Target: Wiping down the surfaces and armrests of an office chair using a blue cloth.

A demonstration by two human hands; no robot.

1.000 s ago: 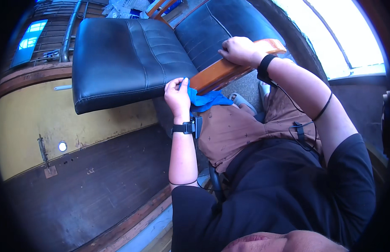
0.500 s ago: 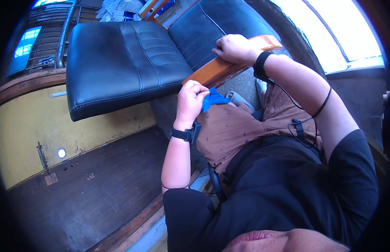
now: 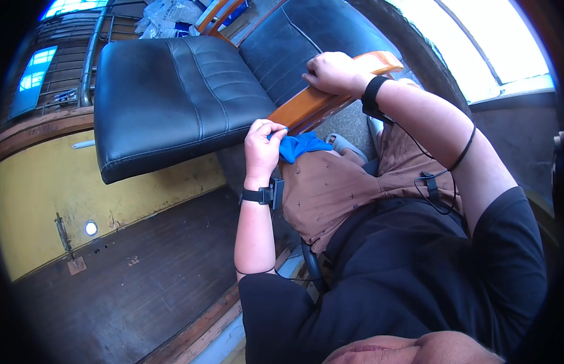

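A chair with a black leather seat (image 3: pixel 154 103) and a matching backrest (image 3: pixel 343 27) fills the upper part of the view. Its orange-brown wooden armrest (image 3: pixel 301 109) runs along the side nearest me. My left hand (image 3: pixel 261 145) is closed, pinching a blue cloth (image 3: pixel 305 145) by one edge beside the armrest's front end; the rest hangs over my thigh. Farther up, my right hand (image 3: pixel 334 74) lies on the armrest with its fingers curled over it, the fingertips partly hidden.
To the left stand a yellow panel (image 3: pixel 45 194) and a dark wooden board (image 3: pixel 148 273). Metal bars (image 3: pixel 88 67) and clear plastic bags (image 3: pixel 166 18) show beyond the chair. A bright window (image 3: pixel 476 42) is at the upper right. My slippered foot (image 3: pixel 349 148) is below the armrest.
My left hand has shifted a little left and down, drawing the blue cloth with it so that more of it shows. My right hand and the chair have moved slightly left.
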